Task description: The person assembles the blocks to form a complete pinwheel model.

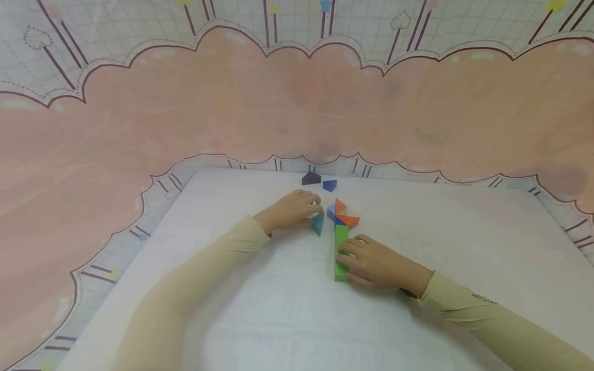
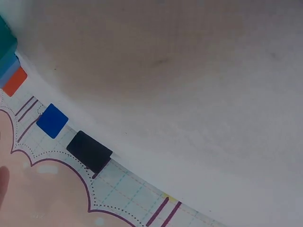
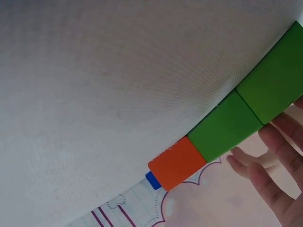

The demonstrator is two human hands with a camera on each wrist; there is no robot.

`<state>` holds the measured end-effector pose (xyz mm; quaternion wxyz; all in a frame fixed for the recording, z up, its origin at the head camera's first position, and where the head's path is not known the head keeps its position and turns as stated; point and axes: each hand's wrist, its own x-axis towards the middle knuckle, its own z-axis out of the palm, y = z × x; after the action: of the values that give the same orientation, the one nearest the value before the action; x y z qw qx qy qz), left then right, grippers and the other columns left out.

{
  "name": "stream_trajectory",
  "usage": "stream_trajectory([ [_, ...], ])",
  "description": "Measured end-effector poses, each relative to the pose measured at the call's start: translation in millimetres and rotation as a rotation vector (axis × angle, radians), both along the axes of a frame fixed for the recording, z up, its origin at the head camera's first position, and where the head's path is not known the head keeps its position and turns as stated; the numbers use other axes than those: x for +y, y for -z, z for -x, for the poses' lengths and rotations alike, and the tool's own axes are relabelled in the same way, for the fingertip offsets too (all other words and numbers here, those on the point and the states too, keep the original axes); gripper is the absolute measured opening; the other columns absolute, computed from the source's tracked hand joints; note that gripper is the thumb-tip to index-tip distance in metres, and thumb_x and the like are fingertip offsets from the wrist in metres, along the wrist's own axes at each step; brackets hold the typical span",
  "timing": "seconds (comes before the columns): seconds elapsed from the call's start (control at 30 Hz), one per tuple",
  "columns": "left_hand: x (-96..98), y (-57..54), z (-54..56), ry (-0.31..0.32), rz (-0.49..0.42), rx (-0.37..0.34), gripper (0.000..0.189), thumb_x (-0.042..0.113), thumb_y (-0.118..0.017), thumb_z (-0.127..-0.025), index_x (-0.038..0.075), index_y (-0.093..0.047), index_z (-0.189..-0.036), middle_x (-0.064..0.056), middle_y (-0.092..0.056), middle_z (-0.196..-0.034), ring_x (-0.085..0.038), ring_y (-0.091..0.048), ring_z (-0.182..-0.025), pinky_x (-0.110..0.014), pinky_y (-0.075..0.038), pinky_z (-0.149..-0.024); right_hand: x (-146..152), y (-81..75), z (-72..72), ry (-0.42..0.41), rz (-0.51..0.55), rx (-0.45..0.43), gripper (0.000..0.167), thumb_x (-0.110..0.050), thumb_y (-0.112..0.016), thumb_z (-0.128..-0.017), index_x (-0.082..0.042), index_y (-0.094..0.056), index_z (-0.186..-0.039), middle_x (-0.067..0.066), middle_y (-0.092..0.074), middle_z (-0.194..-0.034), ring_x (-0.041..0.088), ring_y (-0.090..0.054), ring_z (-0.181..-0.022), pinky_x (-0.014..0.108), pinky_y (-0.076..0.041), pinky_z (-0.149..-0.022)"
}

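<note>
My left hand [image 1: 291,209] pinches a teal block [image 1: 317,224] near orange triangles [image 1: 349,221].
My right hand [image 1: 378,264], fingers relaxed, rests against two green blocks [image 1: 341,235].

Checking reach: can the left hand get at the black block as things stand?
Likely yes: nothing stands between the left hand and the black block, though that hand touches the teal triangular block.

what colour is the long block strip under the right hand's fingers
Green; the strip shows best in the right wrist view.
</note>
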<state>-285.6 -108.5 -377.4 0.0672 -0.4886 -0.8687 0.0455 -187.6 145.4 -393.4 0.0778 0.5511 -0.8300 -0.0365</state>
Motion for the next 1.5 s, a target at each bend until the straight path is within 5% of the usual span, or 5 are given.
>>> stream_trajectory([
  [0.27,-0.3,7.4,6.2,-0.045,0.038,0.076,0.016,0.017,-0.06,-0.09,0.017,-0.066,-0.105,-0.003,-0.06,-0.113,-0.018,-0.057,-0.105,-0.032,-0.045,-0.096,0,1.9,0.4,-0.009,0.009,0.019,0.035,-0.035,-0.056,-0.091,-0.015,-0.059,-0.12,0.004,-0.061,-0.12,0.02,-0.057,-0.113,0.041,-0.047,-0.096],
  [0.57,10.8,11.4,1.9,-0.185,0.118,0.021,0.059,0.062,-0.053,-0.085,0.013,-0.061,-0.117,-0.005,-0.056,-0.122,-0.02,-0.052,-0.11,-0.037,-0.041,-0.1,0,2.5,1.4,-0.008,0.0,0.018,0.035,-0.035,-0.056,-0.091,-0.014,-0.058,-0.12,0.003,-0.061,-0.12,0.02,-0.056,-0.113,0.042,-0.045,-0.097],
  [1.07,4.9,4.4,1.0,-0.082,0.115,-0.058,0.045,0.047,-0.055,-0.09,0.018,-0.057,-0.125,-0.005,-0.055,-0.124,-0.019,-0.052,-0.113,-0.036,-0.042,-0.1,0,3.8,1.4,-0.02,0.024,0.026,0.034,-0.033,-0.057,-0.09,-0.014,-0.059,-0.118,0.004,-0.061,-0.119,0.02,-0.057,-0.112,0.042,-0.046,-0.097],
  [1.5,5.9,4.6,7.1,-0.134,0.118,-0.077,0.037,0.035,-0.057,-0.091,0.021,-0.057,-0.126,-0.005,-0.054,-0.128,-0.019,-0.052,-0.116,-0.037,-0.041,-0.102,0,2.6,1.2,-0.011,0.007,0.021,0.035,-0.035,-0.056,-0.091,-0.015,-0.059,-0.119,0.003,-0.061,-0.12,0.02,-0.057,-0.113,0.042,-0.046,-0.097],
])
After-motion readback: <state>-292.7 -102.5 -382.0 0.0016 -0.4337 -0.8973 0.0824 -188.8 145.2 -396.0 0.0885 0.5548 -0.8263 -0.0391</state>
